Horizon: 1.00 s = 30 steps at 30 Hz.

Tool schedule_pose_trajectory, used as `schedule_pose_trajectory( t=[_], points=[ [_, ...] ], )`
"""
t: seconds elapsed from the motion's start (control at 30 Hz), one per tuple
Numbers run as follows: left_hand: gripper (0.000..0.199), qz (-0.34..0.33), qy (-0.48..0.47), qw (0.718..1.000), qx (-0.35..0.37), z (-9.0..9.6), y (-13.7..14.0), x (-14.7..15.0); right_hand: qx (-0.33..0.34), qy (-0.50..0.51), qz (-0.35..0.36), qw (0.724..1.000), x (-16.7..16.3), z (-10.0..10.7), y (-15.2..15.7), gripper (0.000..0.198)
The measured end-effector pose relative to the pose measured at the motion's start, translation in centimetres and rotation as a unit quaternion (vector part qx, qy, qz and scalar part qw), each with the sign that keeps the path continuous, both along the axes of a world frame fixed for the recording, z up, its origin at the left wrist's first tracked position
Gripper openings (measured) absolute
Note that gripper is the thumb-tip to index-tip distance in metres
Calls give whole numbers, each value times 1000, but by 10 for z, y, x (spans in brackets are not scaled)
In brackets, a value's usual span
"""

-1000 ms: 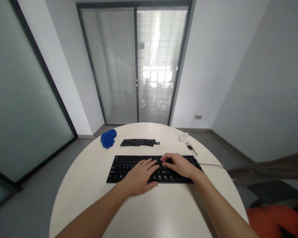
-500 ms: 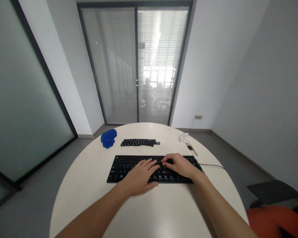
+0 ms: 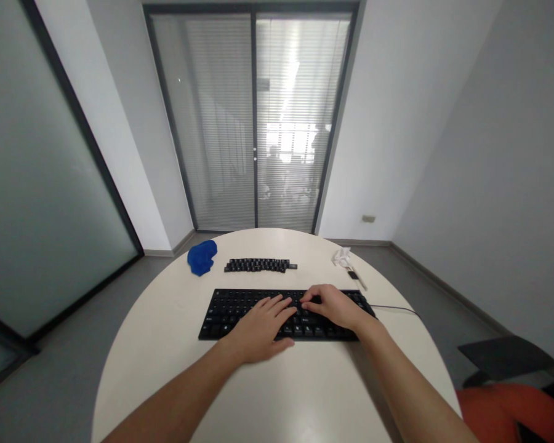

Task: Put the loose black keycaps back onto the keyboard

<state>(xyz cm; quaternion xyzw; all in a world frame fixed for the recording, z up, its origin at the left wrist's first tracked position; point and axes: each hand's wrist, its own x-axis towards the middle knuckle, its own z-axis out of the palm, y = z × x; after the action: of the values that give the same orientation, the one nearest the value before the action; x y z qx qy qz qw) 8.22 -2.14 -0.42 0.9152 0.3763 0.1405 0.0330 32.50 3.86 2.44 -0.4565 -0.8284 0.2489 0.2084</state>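
Observation:
A black keyboard (image 3: 221, 314) lies across the white round table. My left hand (image 3: 261, 329) rests flat over its middle, fingers spread on the keys and the thumb on the front edge. To the right, my right hand (image 3: 332, 306) bends over the keys, thumb and forefinger pinched together low at one key. What sits between those fingertips is too small to make out. Behind the keyboard, loose black keycaps (image 3: 258, 265) lie in tight rows, with one grey-looking piece at their right end.
A crumpled blue cloth (image 3: 202, 257) lies at the back left of the table (image 3: 166, 369). Crumpled white tissue (image 3: 341, 256) and a thin brush-like tool (image 3: 360, 280) are at the back right. A cable (image 3: 394, 307) runs off the right edge, near a red-seated chair (image 3: 508, 412).
Hardly anything differs. My right hand has shifted very slightly over the same keys; my left hand stays in place.

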Motion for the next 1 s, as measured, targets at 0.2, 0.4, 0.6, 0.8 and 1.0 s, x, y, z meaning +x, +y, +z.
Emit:
schedule_pose_trajectory(
  t=[0.2,0.4,0.6,0.8,1.0],
  points=[
    [63,-3,-6,1000,3,-1,0,-1,-7,-6,-8,1000,-2,3,1,16],
    [63,-2,-10,1000,3,-2,0,-1,-22,-15,-10,1000,-3,4,1,17],
    [63,-7,-14,1000,7,-3,0,-2,-28,-16,2,999,-2,1,4,17],
    [63,-3,-7,1000,4,-1,0,-1,-16,-41,3,999,-4,2,6,15],
    [64,-4,-5,1000,3,-1,0,-1,1,-86,-12,996,-11,7,2,13]
  ],
)
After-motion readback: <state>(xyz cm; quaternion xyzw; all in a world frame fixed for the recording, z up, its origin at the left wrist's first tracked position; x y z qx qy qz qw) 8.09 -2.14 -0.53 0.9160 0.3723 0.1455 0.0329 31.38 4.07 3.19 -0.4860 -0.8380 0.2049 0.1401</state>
